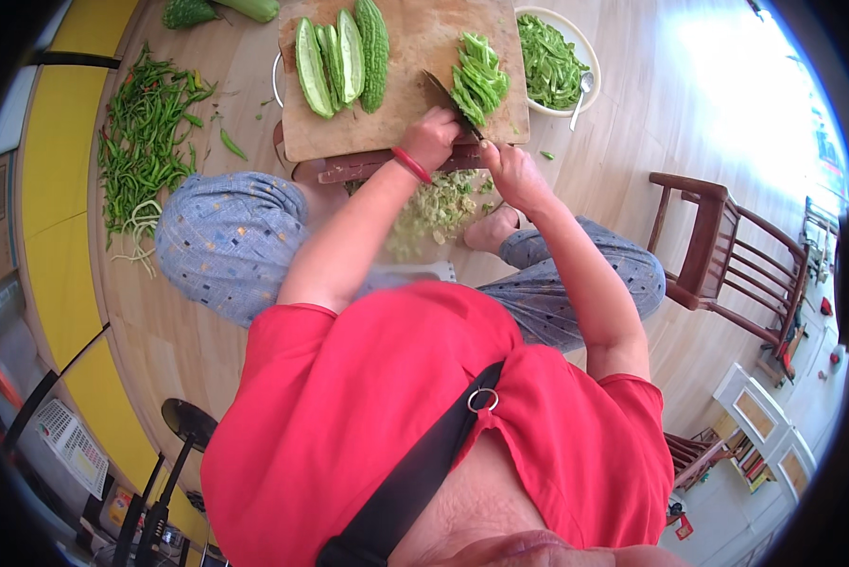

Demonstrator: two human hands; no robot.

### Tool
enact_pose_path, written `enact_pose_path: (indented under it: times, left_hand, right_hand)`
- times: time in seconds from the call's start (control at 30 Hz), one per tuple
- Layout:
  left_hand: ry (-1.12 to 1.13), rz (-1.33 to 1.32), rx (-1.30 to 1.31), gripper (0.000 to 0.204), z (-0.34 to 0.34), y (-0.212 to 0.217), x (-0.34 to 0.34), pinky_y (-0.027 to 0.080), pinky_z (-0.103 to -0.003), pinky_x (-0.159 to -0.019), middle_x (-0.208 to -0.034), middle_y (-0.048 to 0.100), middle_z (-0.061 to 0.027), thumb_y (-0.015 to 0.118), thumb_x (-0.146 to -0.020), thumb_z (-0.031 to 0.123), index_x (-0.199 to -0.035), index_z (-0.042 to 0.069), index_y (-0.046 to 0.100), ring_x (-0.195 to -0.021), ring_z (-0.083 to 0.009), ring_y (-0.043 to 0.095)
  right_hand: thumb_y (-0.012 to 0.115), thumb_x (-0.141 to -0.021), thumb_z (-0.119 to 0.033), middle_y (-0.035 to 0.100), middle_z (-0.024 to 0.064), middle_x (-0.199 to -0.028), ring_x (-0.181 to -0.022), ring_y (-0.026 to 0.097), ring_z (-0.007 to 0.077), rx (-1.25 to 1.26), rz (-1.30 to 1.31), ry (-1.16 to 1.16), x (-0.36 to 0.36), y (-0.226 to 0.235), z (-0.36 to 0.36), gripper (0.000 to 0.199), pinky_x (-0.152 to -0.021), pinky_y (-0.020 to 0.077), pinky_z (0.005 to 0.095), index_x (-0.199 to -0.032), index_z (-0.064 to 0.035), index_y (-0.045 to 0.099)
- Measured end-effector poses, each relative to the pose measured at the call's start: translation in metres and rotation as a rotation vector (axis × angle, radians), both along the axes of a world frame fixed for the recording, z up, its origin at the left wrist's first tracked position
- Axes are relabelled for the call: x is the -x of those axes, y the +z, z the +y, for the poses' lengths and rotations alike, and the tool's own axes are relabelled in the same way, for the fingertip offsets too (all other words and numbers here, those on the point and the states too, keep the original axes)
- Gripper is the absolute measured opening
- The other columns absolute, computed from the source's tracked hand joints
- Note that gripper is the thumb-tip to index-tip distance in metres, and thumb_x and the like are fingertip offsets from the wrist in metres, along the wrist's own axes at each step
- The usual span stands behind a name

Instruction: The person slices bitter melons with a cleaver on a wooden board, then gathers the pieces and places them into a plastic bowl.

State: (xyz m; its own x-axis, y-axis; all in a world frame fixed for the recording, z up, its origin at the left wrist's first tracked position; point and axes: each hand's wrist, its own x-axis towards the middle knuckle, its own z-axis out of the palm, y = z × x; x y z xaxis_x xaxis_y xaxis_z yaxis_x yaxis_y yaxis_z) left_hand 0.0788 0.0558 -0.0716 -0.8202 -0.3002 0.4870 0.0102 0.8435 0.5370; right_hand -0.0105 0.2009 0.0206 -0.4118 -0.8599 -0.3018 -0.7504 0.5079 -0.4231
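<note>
My right hand (519,175) is closed around the handle of a dark-bladed knife (445,94) at the near edge of a wooden cutting board (415,57). Close to the blade's left side, my left hand (429,139), with a red bangle at the wrist, has its fingers bent down on the board; whatever they press on is hidden. A pile of sliced bitter melon (479,80) lies right of the blade. Toward the board's far left rest several bitter melon halves (351,57), some with the hollow pale inside up, one showing its bumpy green skin.
Beyond the board's right edge stands a pale bowl (589,57) of green slices with a spoon (583,94). Green chilies (150,132) are spread on the floor at left. Pale scraps (429,213) lie between my feet. A wooden chair (718,246) is at right.
</note>
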Motion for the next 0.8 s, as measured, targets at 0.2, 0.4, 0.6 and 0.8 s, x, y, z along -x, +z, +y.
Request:
enact_pose_path:
  times: [0.2,0.4,0.6,0.8]
  left_hand:
    - [0.01,0.11,-0.066,0.007,-0.003,0.002,0.005,0.049,-0.035,-0.061,-0.073,0.057,-0.0089,0.056,-0.065,0.003,-0.068,0.007,0.059,-0.072,-0.0271,0.058]
    - [-0.04,0.039,-0.013,0.009,-0.003,-0.002,0.001,0.049,-0.035,-0.062,-0.073,0.058,-0.0079,0.057,-0.063,0.002,-0.069,0.008,0.06,-0.071,-0.0257,0.058]
    - [-0.011,0.119,-0.06,0.008,-0.002,-0.001,0.001,0.049,-0.035,-0.061,-0.072,0.059,-0.0072,0.057,-0.063,0.002,-0.068,0.008,0.06,-0.07,-0.0253,0.057]
    - [-0.028,0.049,-0.006,0.006,-0.005,0.002,0.001,0.049,-0.035,-0.061,-0.073,0.059,-0.0069,0.058,-0.065,0.003,-0.068,0.007,0.06,-0.071,-0.0251,0.058]
  right_hand:
    - [0.039,-0.091,-0.017,0.058,0.0211,-0.077,-0.068,0.058,0.0397,0.091,-0.077,-0.063,0.005,0.0,0.011,0.02,-0.056,0.0463,0.047,-0.098,-0.0006,0.049]
    - [0.038,-0.092,-0.015,0.057,0.0209,-0.078,-0.067,0.057,0.0392,0.121,0.064,0.096,0.0,-0.009,0.012,0.021,-0.057,0.0456,0.0463,-0.099,0.0016,0.047]
    - [0.035,-0.093,-0.027,0.058,0.0252,-0.079,-0.074,0.056,0.0439,0.076,-0.194,-0.164,-0.004,0.014,0.004,0.035,-0.068,0.0428,0.0492,-0.09,0.0042,0.052]
    - [0.034,-0.094,-0.024,0.058,0.0251,-0.076,-0.073,0.056,0.0427,0.075,-0.143,-0.105,-0.004,0.01,-0.003,0.033,-0.066,0.0434,0.0479,-0.091,0.004,0.051]
